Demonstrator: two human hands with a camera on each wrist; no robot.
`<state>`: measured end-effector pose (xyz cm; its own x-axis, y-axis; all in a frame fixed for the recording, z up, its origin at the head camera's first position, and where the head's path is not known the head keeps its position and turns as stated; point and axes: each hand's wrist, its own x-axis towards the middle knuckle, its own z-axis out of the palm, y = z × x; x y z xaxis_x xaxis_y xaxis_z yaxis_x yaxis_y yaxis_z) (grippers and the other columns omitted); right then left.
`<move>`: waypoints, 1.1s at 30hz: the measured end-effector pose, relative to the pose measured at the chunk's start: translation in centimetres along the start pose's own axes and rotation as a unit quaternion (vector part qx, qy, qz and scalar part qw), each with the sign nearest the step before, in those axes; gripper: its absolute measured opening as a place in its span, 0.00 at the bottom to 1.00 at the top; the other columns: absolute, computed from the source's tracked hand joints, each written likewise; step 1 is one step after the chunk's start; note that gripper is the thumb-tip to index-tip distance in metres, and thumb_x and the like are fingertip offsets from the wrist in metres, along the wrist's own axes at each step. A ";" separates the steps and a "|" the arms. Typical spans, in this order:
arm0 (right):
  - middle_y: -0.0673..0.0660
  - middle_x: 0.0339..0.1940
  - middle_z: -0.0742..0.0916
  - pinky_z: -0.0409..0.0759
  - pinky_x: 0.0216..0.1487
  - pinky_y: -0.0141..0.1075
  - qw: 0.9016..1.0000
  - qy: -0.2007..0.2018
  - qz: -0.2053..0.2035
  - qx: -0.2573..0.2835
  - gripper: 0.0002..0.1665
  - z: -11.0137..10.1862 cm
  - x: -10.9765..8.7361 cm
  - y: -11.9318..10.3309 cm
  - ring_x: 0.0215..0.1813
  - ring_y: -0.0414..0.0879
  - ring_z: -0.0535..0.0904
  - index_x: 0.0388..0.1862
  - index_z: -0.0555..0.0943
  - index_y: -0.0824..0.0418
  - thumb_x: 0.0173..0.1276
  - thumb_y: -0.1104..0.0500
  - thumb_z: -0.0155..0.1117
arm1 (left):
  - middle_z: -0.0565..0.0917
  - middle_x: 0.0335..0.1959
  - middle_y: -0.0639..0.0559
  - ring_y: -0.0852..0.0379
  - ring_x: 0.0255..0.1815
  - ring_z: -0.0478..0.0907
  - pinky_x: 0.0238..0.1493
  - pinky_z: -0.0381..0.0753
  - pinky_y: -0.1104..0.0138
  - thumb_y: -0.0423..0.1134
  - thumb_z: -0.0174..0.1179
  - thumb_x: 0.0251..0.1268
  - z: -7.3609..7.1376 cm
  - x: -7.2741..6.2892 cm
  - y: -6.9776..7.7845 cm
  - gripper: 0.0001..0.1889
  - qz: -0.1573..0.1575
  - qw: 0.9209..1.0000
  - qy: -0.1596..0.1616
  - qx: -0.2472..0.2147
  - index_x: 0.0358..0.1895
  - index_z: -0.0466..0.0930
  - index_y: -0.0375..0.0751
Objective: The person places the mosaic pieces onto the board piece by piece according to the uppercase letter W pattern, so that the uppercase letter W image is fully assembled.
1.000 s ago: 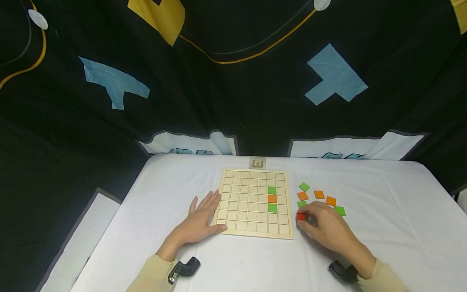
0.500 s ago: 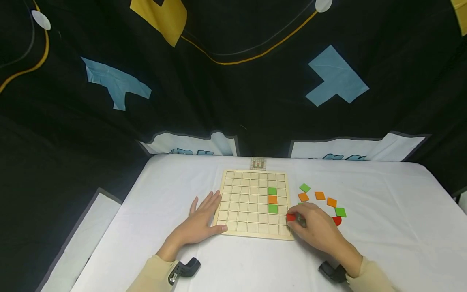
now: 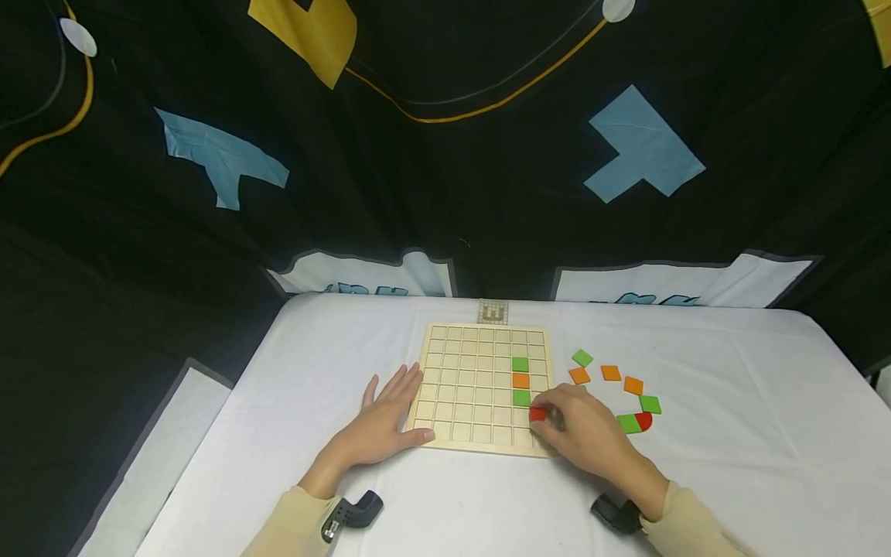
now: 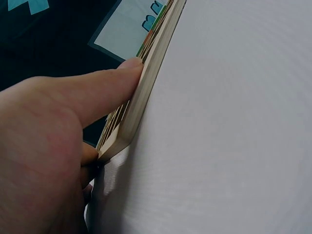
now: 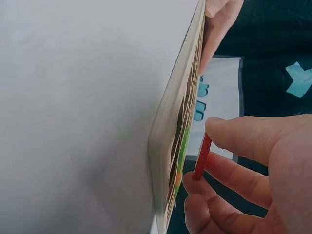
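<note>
A pale wooden grid board (image 3: 462, 387) lies on the white table. My left hand (image 3: 379, 427) rests along its left side, fingers straight and spread, with the thumb (image 4: 105, 90) on the near left corner. Between thumb and fingertips my right hand (image 3: 592, 435) pinches a red square tile (image 5: 202, 158), held close over the board's right part, just nearer to me than the set tiles. Those form one column in the grid: a green tile (image 3: 520, 364), an orange tile (image 3: 520, 381) and another green tile (image 3: 521, 398). The right hand hides the board's near right corner.
Loose tiles lie right of the board, among them a green one (image 3: 582, 357), an orange one (image 3: 610, 373) and a red rounded piece (image 3: 643, 422) against a green tile (image 3: 629, 423). Beyond the board's far edge is a small patterned card (image 3: 493, 312). A dark curtain hangs behind.
My right hand has carried the red tile leftward from beside the loose tiles to over the board, uncovering the red rounded piece and a green tile. The left hand stays in place.
</note>
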<state>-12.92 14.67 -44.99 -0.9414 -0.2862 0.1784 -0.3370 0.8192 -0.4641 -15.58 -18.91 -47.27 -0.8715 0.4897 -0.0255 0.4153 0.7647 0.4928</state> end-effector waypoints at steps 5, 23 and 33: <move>0.43 0.37 0.86 0.74 0.35 0.34 1.000 -0.008 0.003 0.002 0.13 0.3 0.3 -0.5 0.34 0.38 0.71 0.42 0.88 0.52 0.57 0.54 0.79 | 0.44 0.83 0.45 0.45 0.83 0.37 0.74 0.24 0.39 0.64 0.60 0.65 -0.1 -0.1 0.1 0.53 0.001 1.000 -0.001 0.003 0.81 0.46 0.34; 0.43 0.32 0.84 0.73 0.33 0.34 0.999 -0.035 -0.002 -0.008 0.08 0.8 1.4 -1.3 0.31 0.38 0.70 0.37 0.89 0.51 0.59 0.56 0.78 | 0.44 0.83 0.45 0.45 0.83 0.37 0.74 0.24 0.39 0.64 0.60 0.65 -0.1 0.0 0.2 0.53 0.003 1.000 -0.002 0.000 0.81 0.46 0.34; 0.44 0.35 0.85 0.75 0.34 0.34 1.000 -0.028 0.009 0.006 0.12 0.3 0.9 -0.7 0.34 0.38 0.72 0.41 0.89 0.53 0.57 0.58 0.79 | 0.44 0.83 0.45 0.44 0.83 0.37 0.74 0.25 0.38 0.63 0.61 0.65 -0.1 0.1 0.2 0.53 0.000 1.000 0.000 -0.002 0.80 0.46 0.34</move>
<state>-13.54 13.74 -44.77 -0.9468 -0.2980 0.1217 -0.3191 0.8189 -0.4771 -15.56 -18.75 -47.05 -0.8717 0.4894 -0.0260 0.4138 0.7634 0.4960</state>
